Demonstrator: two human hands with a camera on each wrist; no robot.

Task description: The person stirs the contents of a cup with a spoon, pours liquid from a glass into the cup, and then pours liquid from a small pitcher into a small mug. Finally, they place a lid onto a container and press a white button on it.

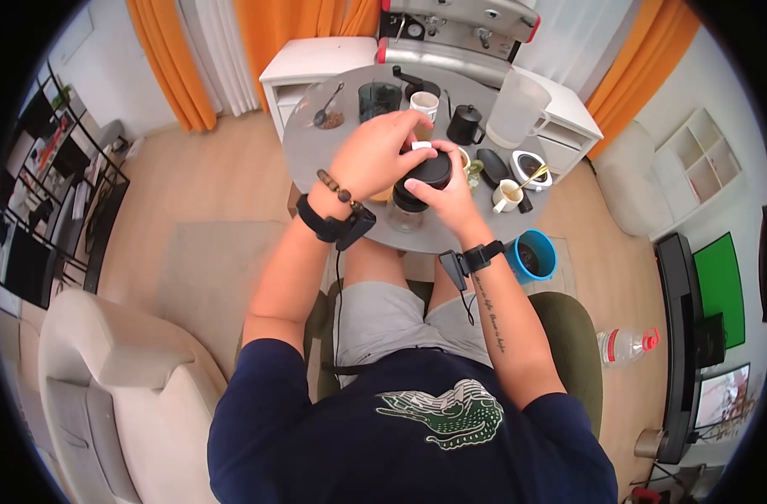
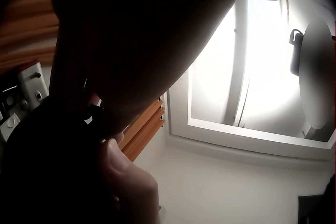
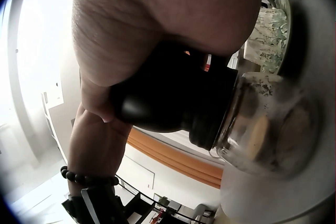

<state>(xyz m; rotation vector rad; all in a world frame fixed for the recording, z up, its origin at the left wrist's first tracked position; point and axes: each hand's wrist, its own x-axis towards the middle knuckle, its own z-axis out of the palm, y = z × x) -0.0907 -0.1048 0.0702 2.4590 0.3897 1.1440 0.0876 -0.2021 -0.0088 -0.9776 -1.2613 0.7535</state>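
Over the near edge of the round grey table (image 1: 316, 160), both hands are at a black coffee grinder (image 1: 431, 174) with a clear glass jar (image 3: 268, 129) below. My right hand (image 1: 450, 191) grips its black body, thumb across the near side and fingers round the far side. At the top, my left hand (image 1: 373, 155) pinches a small white piece (image 1: 421, 146) between thumb and fingers; its lower part is hidden. The jar hangs close over the tabletop in the right wrist view. Beside it stands a green-patterned cup (image 3: 265, 37). The left wrist view is mostly dark.
Behind the hands stand a dark glass (image 1: 379, 101), white cup (image 1: 424, 102), black pot (image 1: 465, 126) and clear pitcher (image 1: 518, 109). A cup with a gold spoon (image 1: 507, 196) is at right. A blue bucket (image 1: 553, 256) and water bottle (image 1: 623, 346) are lower right.
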